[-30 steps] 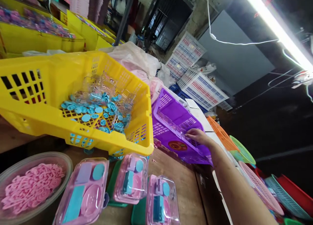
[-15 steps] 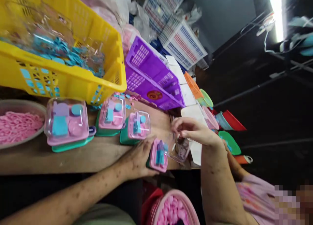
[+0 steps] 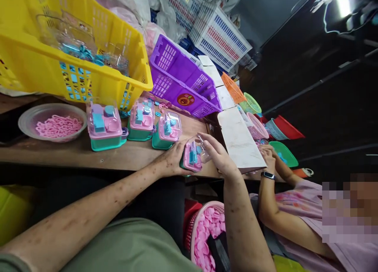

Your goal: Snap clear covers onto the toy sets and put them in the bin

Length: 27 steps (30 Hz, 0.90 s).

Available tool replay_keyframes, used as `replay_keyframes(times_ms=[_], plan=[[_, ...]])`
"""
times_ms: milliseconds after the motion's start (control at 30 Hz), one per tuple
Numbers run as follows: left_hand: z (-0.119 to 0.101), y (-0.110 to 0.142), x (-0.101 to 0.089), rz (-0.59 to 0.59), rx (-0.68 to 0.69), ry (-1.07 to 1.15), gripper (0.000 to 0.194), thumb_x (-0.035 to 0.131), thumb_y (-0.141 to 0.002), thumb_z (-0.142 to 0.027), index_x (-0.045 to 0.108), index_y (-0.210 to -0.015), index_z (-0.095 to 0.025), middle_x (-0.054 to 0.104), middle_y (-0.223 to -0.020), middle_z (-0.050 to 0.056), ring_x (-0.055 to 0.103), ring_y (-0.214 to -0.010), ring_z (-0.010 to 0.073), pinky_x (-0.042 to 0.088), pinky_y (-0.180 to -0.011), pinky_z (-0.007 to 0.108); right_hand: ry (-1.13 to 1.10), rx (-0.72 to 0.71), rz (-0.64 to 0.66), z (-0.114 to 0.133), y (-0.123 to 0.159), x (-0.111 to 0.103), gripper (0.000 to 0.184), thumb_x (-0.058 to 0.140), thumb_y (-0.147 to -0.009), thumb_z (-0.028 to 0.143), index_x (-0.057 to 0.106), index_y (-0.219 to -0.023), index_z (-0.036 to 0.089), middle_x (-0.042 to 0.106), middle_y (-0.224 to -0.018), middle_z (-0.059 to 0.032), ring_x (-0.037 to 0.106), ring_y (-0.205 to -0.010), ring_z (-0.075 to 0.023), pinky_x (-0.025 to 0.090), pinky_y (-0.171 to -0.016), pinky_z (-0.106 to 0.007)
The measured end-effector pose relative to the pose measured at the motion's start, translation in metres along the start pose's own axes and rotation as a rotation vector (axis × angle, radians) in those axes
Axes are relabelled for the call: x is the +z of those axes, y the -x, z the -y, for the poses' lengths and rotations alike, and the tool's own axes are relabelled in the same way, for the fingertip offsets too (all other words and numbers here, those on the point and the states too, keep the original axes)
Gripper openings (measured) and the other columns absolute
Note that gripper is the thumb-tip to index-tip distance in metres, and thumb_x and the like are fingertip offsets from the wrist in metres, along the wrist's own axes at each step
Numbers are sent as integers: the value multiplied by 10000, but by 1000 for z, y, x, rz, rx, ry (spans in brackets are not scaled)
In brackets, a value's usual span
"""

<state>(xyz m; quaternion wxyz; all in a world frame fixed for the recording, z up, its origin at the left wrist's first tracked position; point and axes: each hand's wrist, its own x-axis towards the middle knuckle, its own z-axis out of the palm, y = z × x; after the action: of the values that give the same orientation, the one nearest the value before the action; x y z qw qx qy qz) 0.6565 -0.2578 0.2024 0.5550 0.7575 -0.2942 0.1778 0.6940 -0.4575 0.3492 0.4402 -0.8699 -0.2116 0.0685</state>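
Observation:
My left hand (image 3: 173, 159) grips a small pink toy case on a green base (image 3: 191, 159) at the front edge of the wooden table (image 3: 88, 154). My right hand (image 3: 217, 154) holds a clear plastic lid (image 3: 201, 144) against the top of that case. Three finished cases stand in a row to the left: one at the far left (image 3: 104, 124), one in the middle (image 3: 141, 118), one nearest my hands (image 3: 168, 129).
A yellow crate (image 3: 73, 51) with blue discs and clear lids, a purple crate (image 3: 184, 83), a bowl of pink chain links (image 3: 53, 122). A pink basket of pink discs (image 3: 206, 232) sits below. A co-worker's hand (image 3: 267, 152) rests by a white card (image 3: 239, 140) at right.
My right hand left the purple crate with a clear lid and brought it onto the case. My left hand came in and took the case. The view dropped toward the table.

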Motion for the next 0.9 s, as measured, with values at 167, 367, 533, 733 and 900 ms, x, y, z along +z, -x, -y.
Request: replay_keyframes(times_ms=[167, 367, 533, 733, 900], plan=[[5, 3, 6, -28, -55, -19, 1343, 1012, -726, -699, 278, -1705, -147, 485, -1699, 302, 488, -1622, 502, 430, -1348, 700, 219, -205, -264, 15, 17, 1, 551, 582, -1098, 663, 732, -1417, 241, 762, -1308, -138, 741, -1204, -323, 615, -1080, -520], [4, 3, 8, -40, -38, -17, 1299, 1024, -726, -642, 295, -1678, -143, 507, -1671, 296, 516, -1594, 509, 447, -1328, 712, 652, -354, -229, 38, 22, 26, 450, 605, -1103, 498, 767, -1410, 212, 645, -1259, -161, 683, -1228, -341, 583, -1145, -545], [4, 5, 7, -28, -52, 3, 1331, 1021, -735, -627, 260, -1714, -146, 434, -1741, 319, 430, -1662, 515, 386, -1364, 740, 689, -348, -197, 33, 20, 38, 423, 610, -1090, 439, 765, -1404, 202, 637, -1256, -164, 696, -1204, -324, 611, -1117, -515], [5, 6, 9, -36, -68, 47, 1401, 1055, -695, -576, 228, -1756, -186, 390, -1794, 296, 362, -1710, 497, 355, -1392, 730, 708, -342, -216, 38, 22, 42, 414, 648, -1072, 421, 781, -1414, 229, 656, -1287, -156, 693, -1212, -325, 617, -1111, -531], [1, 6, 10, -40, -84, 42, 1416, 1070, -692, -537, 212, -1759, -172, 364, -1806, 312, 346, -1715, 506, 347, -1395, 729, 711, -333, -234, 39, 20, 46, 411, 655, -1077, 426, 797, -1416, 243, 662, -1285, -150, 705, -1194, -320, 625, -1099, -525]])
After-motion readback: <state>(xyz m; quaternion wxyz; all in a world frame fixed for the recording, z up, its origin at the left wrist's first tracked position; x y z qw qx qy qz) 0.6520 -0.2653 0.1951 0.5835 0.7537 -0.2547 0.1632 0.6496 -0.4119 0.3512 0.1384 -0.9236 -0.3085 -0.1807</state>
